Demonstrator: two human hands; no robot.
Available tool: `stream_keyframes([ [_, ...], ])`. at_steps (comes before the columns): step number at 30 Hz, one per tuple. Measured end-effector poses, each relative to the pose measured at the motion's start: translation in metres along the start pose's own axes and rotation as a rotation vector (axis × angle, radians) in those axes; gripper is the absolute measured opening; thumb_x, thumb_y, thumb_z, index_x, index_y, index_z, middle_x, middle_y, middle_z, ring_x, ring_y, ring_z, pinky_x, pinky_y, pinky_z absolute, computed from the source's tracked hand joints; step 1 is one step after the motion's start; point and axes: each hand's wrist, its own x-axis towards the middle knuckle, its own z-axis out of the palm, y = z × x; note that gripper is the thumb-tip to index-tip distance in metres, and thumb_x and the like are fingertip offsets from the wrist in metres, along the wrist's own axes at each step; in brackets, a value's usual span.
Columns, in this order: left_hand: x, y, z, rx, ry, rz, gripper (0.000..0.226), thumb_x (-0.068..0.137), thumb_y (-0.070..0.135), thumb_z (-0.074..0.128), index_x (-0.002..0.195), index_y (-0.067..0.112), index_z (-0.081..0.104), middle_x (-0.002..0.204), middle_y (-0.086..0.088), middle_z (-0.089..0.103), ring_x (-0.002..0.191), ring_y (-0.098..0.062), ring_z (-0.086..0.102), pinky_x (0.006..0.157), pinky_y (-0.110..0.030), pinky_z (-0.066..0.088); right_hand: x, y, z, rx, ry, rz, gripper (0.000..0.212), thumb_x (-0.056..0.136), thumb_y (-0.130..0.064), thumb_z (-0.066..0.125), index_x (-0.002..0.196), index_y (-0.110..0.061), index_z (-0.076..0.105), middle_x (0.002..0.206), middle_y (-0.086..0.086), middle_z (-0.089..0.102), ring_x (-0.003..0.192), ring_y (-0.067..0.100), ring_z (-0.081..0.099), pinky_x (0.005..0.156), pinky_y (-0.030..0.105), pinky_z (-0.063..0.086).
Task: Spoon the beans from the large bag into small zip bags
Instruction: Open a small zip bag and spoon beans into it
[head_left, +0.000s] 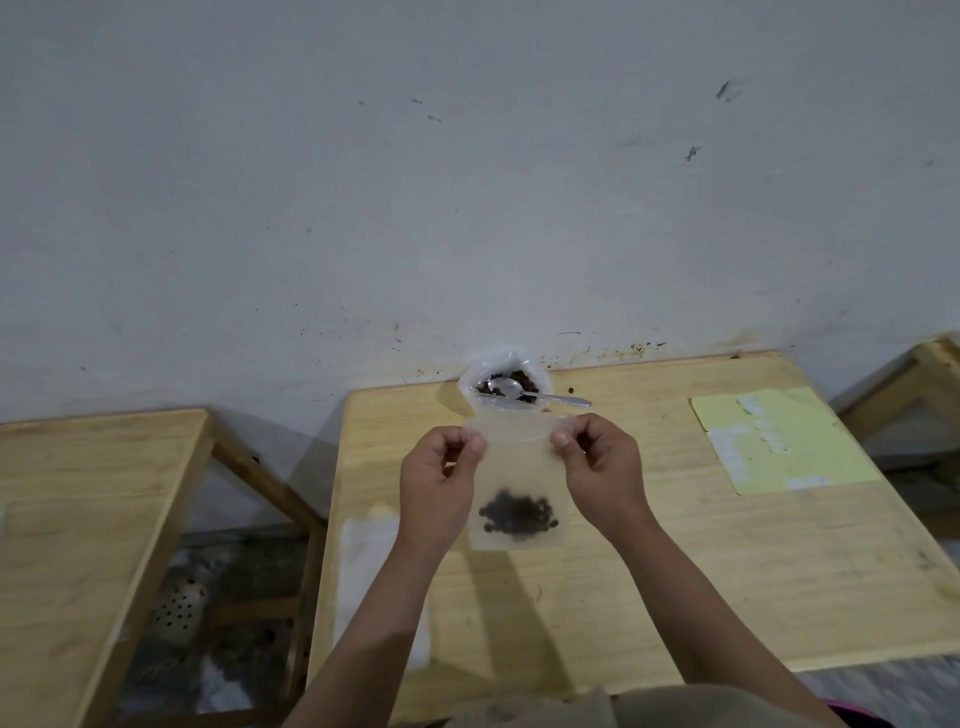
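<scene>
A small zip bag (514, 488) of frosted, translucent plastic hangs upright above the pale, grained wooden worktop (675, 545), pinched at its top strip by both hands. The left hand (439, 483) grips the left top corner between thumb and curled fingers (475, 446); the right hand (602, 467) does the same at the right corner, its thumb pressed on the film. The bag is roughly square, slightly creased, and a dark cluster of beans (517, 512) sits in its bottom, seen dimly through the plastic.

Behind it, against the scuffed white wall (467, 182), stands the large bag (501, 382), clear crinkled plastic with its mouth rolled open into a rounded rim. It holds reddish-brown beans, and a shiny metal spoon (524, 392) lies across the opening, bowl over the beans and handle jutting right past the rim.

A flat stack of more frosted bags (369, 571) lies on the worktop's left edge, under the left forearm. A pale yellow sheet (779, 441) with white patches lies flat to the right, well apart. A second wooden worktop (88, 493) stands to the left.
</scene>
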Motion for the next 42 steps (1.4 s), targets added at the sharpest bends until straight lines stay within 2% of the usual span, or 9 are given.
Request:
stream_keyframes([
  [6, -0.002, 0.001, 0.0, 0.057, -0.018, 0.023, 0.016, 0.09, 0.005, 0.06, 0.079, 0.016, 0.061, 0.074, -0.001, 0.064, 0.068, -0.009, 0.056, 0.067, -0.017, 0.047, -0.01, -0.001, -0.002, 0.047, 0.009, 0.004, 0.022, 0.088, -0.002, 0.061, 0.072, -0.016, 0.06, 0.07, 0.003, 0.059, 0.066, 0.014, 0.053, 0.062, 0.027, 0.044],
  [10, -0.005, 0.002, -0.003, 0.088, -0.033, 0.063, 0.018, 0.091, 0.007, 0.058, 0.077, 0.017, 0.059, 0.071, 0.001, 0.061, 0.067, -0.01, 0.055, 0.065, -0.021, 0.046, -0.014, -0.005, -0.003, 0.117, -0.078, -0.003, 0.017, 0.084, -0.001, 0.066, 0.074, -0.015, 0.065, 0.068, -0.01, 0.063, 0.069, 0.007, 0.058, 0.068, 0.025, 0.049],
  [13, -0.009, 0.004, -0.003, 0.072, -0.052, 0.086, 0.014, 0.089, 0.015, 0.057, 0.076, 0.019, 0.058, 0.069, 0.003, 0.059, 0.065, -0.009, 0.053, 0.064, -0.021, 0.046, -0.015, -0.004, -0.001, 0.106, -0.09, -0.027, 0.01, 0.083, -0.009, 0.069, 0.077, -0.016, 0.071, 0.076, 0.0, 0.069, 0.075, 0.017, 0.062, 0.072, 0.041, 0.052],
  [17, -0.013, 0.008, -0.002, 0.006, -0.046, 0.056, 0.011, 0.084, 0.023, 0.057, 0.077, 0.015, 0.058, 0.068, 0.001, 0.059, 0.065, -0.011, 0.053, 0.064, -0.024, 0.046, -0.017, -0.007, 0.0, 0.121, -0.074, -0.06, 0.007, 0.079, -0.017, 0.067, 0.08, -0.011, 0.07, 0.078, 0.017, 0.068, 0.074, 0.023, 0.062, 0.073, 0.045, 0.053],
  [21, -0.017, 0.012, -0.005, -0.073, -0.11, 0.031, 0.023, 0.081, 0.03, 0.066, 0.084, 0.008, 0.062, 0.073, -0.02, 0.059, 0.069, -0.022, 0.054, 0.066, -0.037, 0.048, -0.018, -0.01, 0.0, 0.112, -0.103, -0.077, 0.007, 0.081, -0.017, 0.066, 0.083, -0.013, 0.071, 0.083, 0.025, 0.068, 0.074, 0.026, 0.063, 0.073, 0.049, 0.053],
  [24, -0.017, 0.019, -0.003, -0.08, -0.149, -0.01, 0.01, 0.08, 0.015, 0.074, 0.087, 0.015, 0.068, 0.08, -0.014, 0.07, 0.074, -0.021, 0.063, 0.07, -0.031, 0.053, -0.021, -0.01, 0.003, 0.123, -0.131, -0.066, 0.005, 0.083, -0.014, 0.067, 0.084, -0.015, 0.071, 0.085, 0.029, 0.065, 0.074, 0.025, 0.059, 0.073, 0.052, 0.052],
  [27, -0.015, 0.021, -0.005, -0.068, -0.138, 0.011, 0.013, 0.079, 0.004, 0.072, 0.082, 0.017, 0.069, 0.077, 0.003, 0.073, 0.077, -0.013, 0.068, 0.072, -0.023, 0.053, -0.024, -0.013, 0.003, 0.15, -0.119, -0.054, 0.006, 0.082, -0.015, 0.068, 0.082, -0.018, 0.073, 0.084, 0.027, 0.065, 0.075, 0.024, 0.058, 0.074, 0.05, 0.051],
  [32, -0.016, 0.025, -0.004, -0.021, -0.131, 0.068, 0.015, 0.082, 0.002, 0.069, 0.082, 0.017, 0.067, 0.079, 0.003, 0.07, 0.075, -0.006, 0.067, 0.071, -0.016, 0.051, -0.026, -0.023, 0.006, 0.2, -0.166, -0.034, 0.019, 0.08, -0.001, 0.071, 0.076, -0.019, 0.073, 0.076, -0.002, 0.073, 0.075, 0.013, 0.066, 0.072, 0.03, 0.053],
  [42, -0.019, 0.018, 0.007, -0.071, -0.164, 0.015, 0.008, 0.081, 0.004, 0.07, 0.084, 0.011, 0.068, 0.08, -0.002, 0.071, 0.076, -0.009, 0.067, 0.072, -0.019, 0.052, -0.022, -0.017, -0.006, 0.198, -0.177, -0.026, 0.012, 0.08, -0.001, 0.07, 0.08, -0.012, 0.074, 0.079, 0.004, 0.074, 0.078, 0.017, 0.068, 0.073, 0.028, 0.054],
])
